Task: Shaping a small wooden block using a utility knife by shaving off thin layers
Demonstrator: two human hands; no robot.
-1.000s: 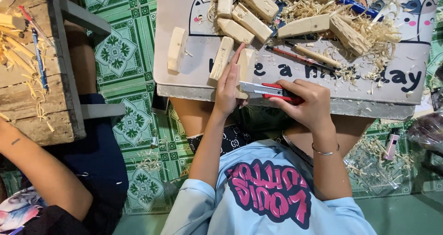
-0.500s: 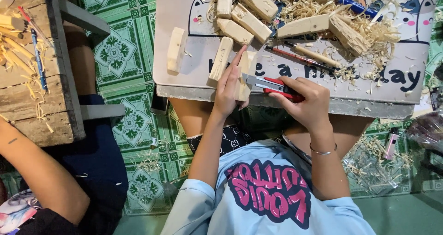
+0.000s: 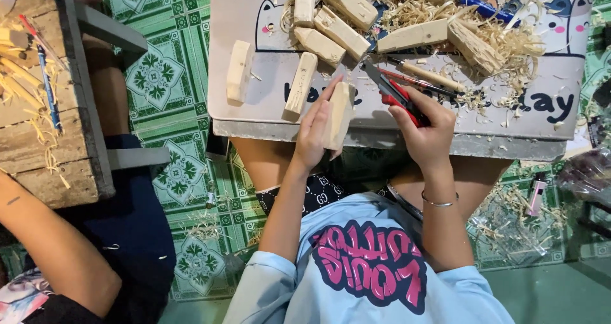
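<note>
My left hand grips a pale wooden block, standing it on end at the front edge of the small grey table. To its right, my right hand is closed on a red and black utility knife. The blade points up and to the left and is clear of the block. Both hands hover over the table's front edge, above my lap.
Several more wooden blocks, curled shavings and pens lie on the table. Another person's arm and a wooden bench are at the left. A pink lighter lies on the green patterned floor.
The knife was laid against the block before; my right hand has drawn it to the right, away from the wood. My left hand has turned the block more upright.
</note>
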